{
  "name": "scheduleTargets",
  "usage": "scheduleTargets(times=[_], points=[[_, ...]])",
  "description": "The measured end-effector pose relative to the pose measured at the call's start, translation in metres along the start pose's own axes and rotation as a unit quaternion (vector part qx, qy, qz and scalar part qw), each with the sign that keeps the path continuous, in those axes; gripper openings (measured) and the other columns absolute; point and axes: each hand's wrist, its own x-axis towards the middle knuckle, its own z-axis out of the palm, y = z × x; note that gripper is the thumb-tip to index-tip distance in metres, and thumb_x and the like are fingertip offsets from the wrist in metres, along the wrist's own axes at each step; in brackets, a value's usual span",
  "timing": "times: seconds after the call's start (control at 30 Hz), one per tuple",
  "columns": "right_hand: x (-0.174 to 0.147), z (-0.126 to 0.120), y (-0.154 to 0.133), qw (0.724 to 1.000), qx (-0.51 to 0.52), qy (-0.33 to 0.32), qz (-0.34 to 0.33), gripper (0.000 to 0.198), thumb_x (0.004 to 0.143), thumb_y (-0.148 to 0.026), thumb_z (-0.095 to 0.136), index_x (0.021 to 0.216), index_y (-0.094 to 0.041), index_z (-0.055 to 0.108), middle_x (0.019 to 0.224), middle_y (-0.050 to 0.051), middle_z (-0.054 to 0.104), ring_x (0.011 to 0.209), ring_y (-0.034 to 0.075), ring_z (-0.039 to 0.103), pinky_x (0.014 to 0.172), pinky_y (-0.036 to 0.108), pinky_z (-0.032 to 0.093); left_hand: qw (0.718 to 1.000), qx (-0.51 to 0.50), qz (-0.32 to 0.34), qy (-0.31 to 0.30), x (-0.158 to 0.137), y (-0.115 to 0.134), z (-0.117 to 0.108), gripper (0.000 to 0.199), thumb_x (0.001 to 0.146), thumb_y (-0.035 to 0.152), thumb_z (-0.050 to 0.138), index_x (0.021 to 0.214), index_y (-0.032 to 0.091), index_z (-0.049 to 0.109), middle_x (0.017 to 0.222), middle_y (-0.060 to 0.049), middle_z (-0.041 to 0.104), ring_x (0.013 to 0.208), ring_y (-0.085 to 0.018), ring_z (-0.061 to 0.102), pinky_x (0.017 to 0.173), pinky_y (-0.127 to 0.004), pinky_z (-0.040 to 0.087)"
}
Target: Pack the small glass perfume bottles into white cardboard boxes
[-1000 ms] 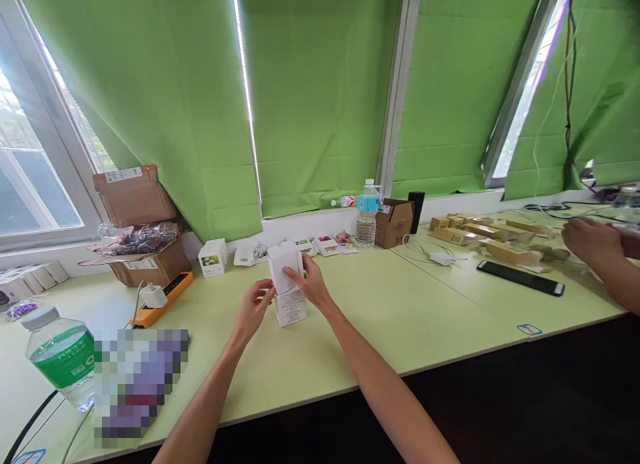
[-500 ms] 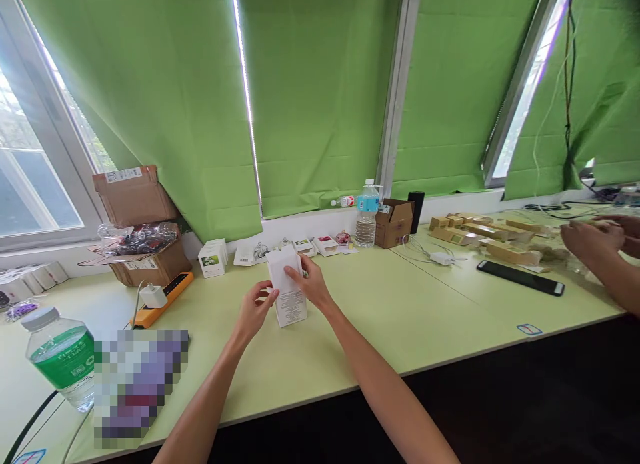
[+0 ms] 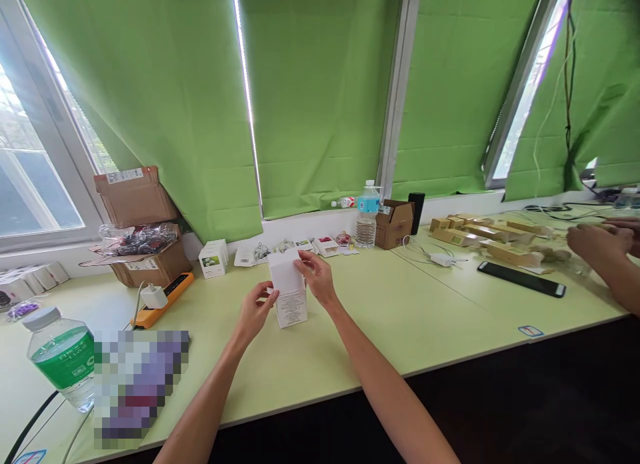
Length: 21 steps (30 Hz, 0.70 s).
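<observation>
A small white carton (image 3: 291, 308) with fine print on its lower front stands upright on the pale green table, its blank flap (image 3: 286, 272) raised at the top. My left hand (image 3: 257, 307) grips the carton's left side, with thumb and fingers at the edge. My right hand (image 3: 317, 275) pinches the upper right edge of the flap between thumb and fingers. Behind the carton lie small white packs (image 3: 244, 256) and a clear ornament-like piece (image 3: 261, 251). The inside of the carton is hidden from me.
At left stand a green-labelled water bottle (image 3: 64, 357), an orange power strip (image 3: 167, 301) and an open cardboard box (image 3: 150, 267). A blue-labelled bottle (image 3: 367, 217) is at the back. To the right lie a phone (image 3: 521, 279) and several tan boxes (image 3: 507, 252), near another person's hands (image 3: 603, 241).
My right thumb has moved from the flap's front face to its upper right edge. My left hand stays at the carton's side. The other person's hands have shifted slightly right.
</observation>
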Motion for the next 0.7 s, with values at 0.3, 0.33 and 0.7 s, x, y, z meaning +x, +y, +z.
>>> scheduleTargets(times=[0.3,0.33,0.7], points=[[-0.0009,-0.0017,0.0002,0.999,0.021,-0.001,0.034,0.029,0.074,-0.041,0.067,0.095,-0.020,0.066,0.098,0.007,0.066,0.084,0.021,0.062,0.071,0.032,0.051,1.000,0.003,-0.003,0.006,-0.0001,-0.0014,-0.0001,0.038,0.079,0.048,0.058,0.106,0.021,0.061,0.094,-0.006,0.067,0.080,-0.018,0.064,0.065,-0.028,0.052],[-0.0010,-0.0018,-0.0003,0.999,0.022,-0.002,0.035,0.029,0.075,-0.041,0.066,0.094,-0.020,0.066,0.097,0.007,0.066,0.083,0.021,0.062,0.070,0.032,0.051,1.000,0.004,-0.003,0.004,-0.0003,-0.0014,-0.0002,0.038,0.079,0.048,0.057,0.106,0.021,0.061,0.095,-0.006,0.067,0.081,-0.018,0.064,0.066,-0.028,0.052],[-0.0011,-0.0030,0.0012,1.000,-0.004,-0.006,0.006,0.022,0.075,-0.039,0.065,0.083,-0.018,0.064,0.084,0.005,0.066,0.079,0.019,0.059,0.075,0.032,0.048,1.000,0.013,-0.002,-0.001,-0.0010,-0.0003,-0.0003,0.038,0.080,0.046,0.057,0.108,0.022,0.060,0.095,-0.005,0.067,0.083,-0.018,0.064,0.068,-0.029,0.052]])
